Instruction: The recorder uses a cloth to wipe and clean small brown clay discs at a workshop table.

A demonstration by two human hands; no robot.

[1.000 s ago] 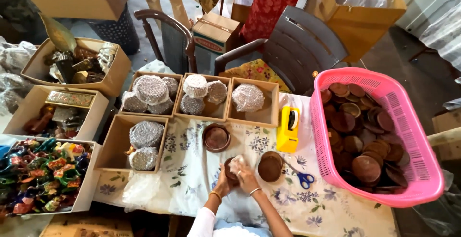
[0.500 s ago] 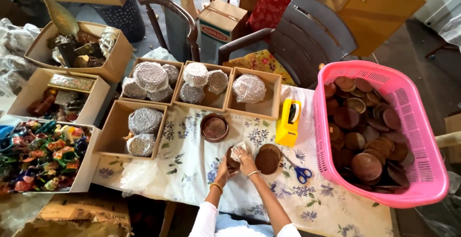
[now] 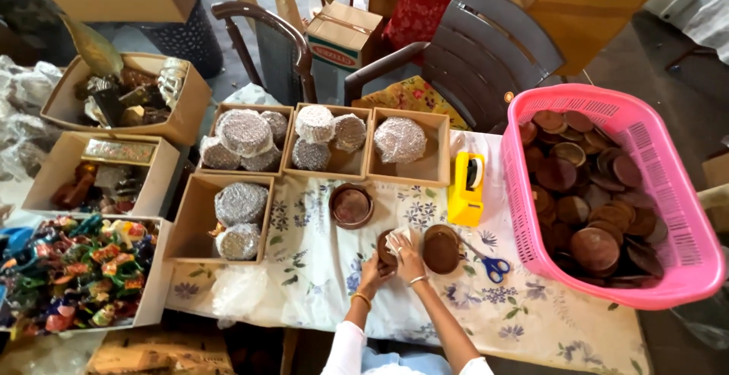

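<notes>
Two hands, left hand [image 3: 375, 271] and right hand [image 3: 411, 262], are closed around a brown clay dish [image 3: 386, 247] wiped with white cloth [image 3: 398, 238] on the floral tablecloth [image 3: 319, 261].

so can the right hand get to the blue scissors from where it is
Probably yes. The right hand rests on a small brown dish together with the left hand, and the blue scissors lie flat on the cloth just to its right. Only a brown lid sits nearby, not across the path.

Matt brown clay dishes [image 3: 600, 215] (glossy pink plastic basket [image 3: 687, 193]); cardboard boxes [image 3: 402, 147].
</notes>
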